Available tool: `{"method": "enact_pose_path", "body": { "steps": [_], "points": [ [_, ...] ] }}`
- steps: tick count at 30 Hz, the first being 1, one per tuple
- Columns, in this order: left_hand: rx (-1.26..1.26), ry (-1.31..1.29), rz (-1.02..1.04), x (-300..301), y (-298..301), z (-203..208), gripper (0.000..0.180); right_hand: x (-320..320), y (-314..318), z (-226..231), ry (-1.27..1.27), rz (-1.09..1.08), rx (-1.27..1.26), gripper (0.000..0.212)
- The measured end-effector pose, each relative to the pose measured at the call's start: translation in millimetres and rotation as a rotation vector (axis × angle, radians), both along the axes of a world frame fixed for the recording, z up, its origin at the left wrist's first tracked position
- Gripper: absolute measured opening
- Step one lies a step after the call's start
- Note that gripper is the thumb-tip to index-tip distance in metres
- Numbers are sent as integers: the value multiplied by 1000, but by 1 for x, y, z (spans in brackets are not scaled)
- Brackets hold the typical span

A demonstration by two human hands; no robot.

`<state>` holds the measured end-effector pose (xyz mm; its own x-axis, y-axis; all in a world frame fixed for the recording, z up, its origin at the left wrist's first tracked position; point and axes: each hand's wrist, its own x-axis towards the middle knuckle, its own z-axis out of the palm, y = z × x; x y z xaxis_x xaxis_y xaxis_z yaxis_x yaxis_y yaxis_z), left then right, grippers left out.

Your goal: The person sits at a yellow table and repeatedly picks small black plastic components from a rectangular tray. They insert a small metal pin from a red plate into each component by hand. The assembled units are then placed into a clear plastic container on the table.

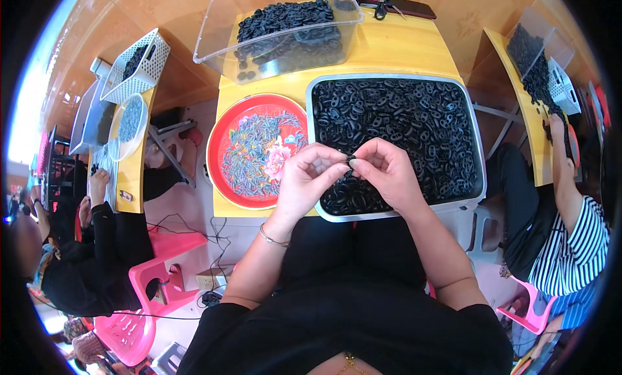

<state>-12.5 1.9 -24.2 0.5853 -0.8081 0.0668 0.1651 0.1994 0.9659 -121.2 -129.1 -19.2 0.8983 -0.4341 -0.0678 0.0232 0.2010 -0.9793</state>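
My left hand (306,177) and my right hand (392,175) meet fingertip to fingertip over the near-left part of a metal tray (396,78). Pinched between both thumbs and forefingers is a small black piece (350,159), mostly covered by the fingers. Many glossy black pieces (414,125), rounded and with holes, fill the tray. Left of it, a red round plate (215,138) with a flower print holds many tiny thin grey parts (249,155). My left wrist wears a metal bangle.
Behind the plate stands a clear plastic bin (214,46) with more black pieces. Scissors (380,11) and a dark flat case (414,8) lie at the table's far edge. Co-workers sit at tables left and right. A pink chair (155,294) and cables are at lower left.
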Motion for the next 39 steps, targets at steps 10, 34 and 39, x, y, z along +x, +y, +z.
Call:
{"method": "enact_pose_path", "body": {
  "steps": [10, 34, 39],
  "points": [
    [400, -1260, 99, -8, -8, -1, 35, -6, -21, 21, -31, -82, -4, 15],
    [348, -1029, 10, 2, -21, -1, 21, -8, -27, 10, -179, 7, 7, 18],
    [37, 69, -89, 1, -13, 5, 19, -8, -22, 15, -150, -20, 61, 21]
  ]
}}
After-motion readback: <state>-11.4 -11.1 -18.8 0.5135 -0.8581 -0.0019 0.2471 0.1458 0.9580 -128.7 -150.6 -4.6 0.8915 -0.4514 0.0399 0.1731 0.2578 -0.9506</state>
